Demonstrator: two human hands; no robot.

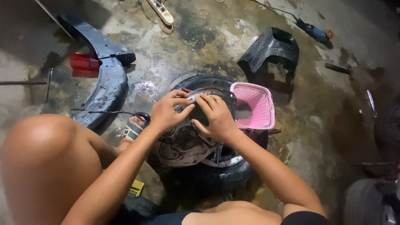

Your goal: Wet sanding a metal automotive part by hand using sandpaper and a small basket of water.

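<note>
Together, left hand (168, 111) and right hand (216, 116) pinch small grey strip (191, 98) above wheel (200, 141); pink basket (254, 106) beside.

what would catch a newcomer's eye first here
The two hands, left hand and right hand, meet over a small wheel with a tyre lying on the wet concrete floor. A bright pink basket sits just right of them, and a long dark fender panel lies upper left.

Small scooter wheel (200, 150) laid flat on wet concrete floor, black tyre around grimy metal hub. Thin curved dark part (208, 92) with pale end held over wheel's far rim, pinched between left hand (168, 111) and right hand (216, 116), fingertips closed on it.
</note>
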